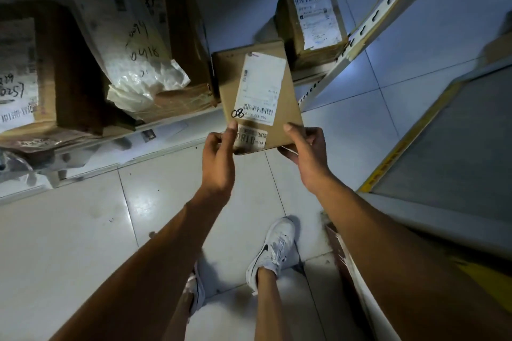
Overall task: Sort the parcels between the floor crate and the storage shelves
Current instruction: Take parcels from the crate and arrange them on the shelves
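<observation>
Held parcel: a flat brown cardboard parcel (257, 97) is held in the air in front of the shelf edge, above the tiled floor (83, 230), with its far end near the boxes on the shelf.
Label: a white shipping label (259, 86) with a barcode covers most of its top face; "08" is handwritten in black at the label's lower left corner, and a smaller sticker (250, 140) sits below it.
Left hand: the left hand (219, 158) pinches the near left corner of the parcel, thumb on top beside the "08".
Right hand: the right hand (307, 155) grips the near right corner, thumb on top and fingers curled underneath.
Shelf: a low storage shelf (166, 130) runs across the left and upper part of the view, with a slotted metal upright (368, 25) at its right end.
Shelf contents: a large cardboard box (177, 36) stands just left of the held parcel with a white plastic mailer bag (133, 50) marked with handwritten numbers leaning on it; another big box (47, 77) stands at far left; a small labelled box (313, 22) stands further back near the upright.
Floor: two white sneakers (273, 249) stand on the tiles below the arms.
Right side: a grey surface edged with yellow tape (404, 144) lies well to the right.
</observation>
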A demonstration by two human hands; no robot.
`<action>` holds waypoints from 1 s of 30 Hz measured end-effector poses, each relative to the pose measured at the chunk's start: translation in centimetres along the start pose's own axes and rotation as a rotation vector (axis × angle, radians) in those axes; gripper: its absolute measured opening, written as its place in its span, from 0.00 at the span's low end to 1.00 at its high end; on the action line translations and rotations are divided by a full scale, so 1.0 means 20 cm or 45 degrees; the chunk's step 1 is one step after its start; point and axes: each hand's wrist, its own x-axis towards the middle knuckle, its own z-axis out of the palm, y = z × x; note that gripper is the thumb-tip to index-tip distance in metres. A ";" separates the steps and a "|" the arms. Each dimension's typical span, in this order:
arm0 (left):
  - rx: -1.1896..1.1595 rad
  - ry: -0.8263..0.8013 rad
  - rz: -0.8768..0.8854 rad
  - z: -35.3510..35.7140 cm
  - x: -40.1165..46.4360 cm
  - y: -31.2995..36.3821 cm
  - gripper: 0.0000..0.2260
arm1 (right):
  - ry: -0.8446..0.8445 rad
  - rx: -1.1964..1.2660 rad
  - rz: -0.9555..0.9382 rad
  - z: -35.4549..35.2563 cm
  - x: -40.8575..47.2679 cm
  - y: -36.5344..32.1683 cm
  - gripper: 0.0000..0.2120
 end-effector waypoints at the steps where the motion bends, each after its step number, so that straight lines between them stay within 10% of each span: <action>1: -0.062 -0.045 -0.041 -0.03 0.01 0.00 0.15 | -0.038 0.033 0.033 -0.03 -0.01 0.02 0.30; 8: 0.196 -0.518 -0.329 -0.27 0.09 -0.01 0.43 | -0.325 0.025 0.209 -0.24 -0.05 0.09 0.31; 16: 0.442 -0.822 -0.270 -0.47 0.03 -0.18 0.42 | -0.796 -0.591 0.241 -0.38 -0.04 0.11 0.43; 21: 0.956 -0.677 0.471 -0.49 -0.02 -0.19 0.36 | -0.872 -1.159 -0.295 -0.36 -0.09 0.14 0.15; 26: 1.456 -0.527 1.318 -0.49 0.00 -0.22 0.37 | -0.621 -1.411 -0.941 -0.31 -0.21 0.13 0.19; 30: 1.501 -0.469 1.528 -0.50 0.02 -0.23 0.34 | -0.543 -1.379 -1.077 -0.30 -0.21 0.16 0.28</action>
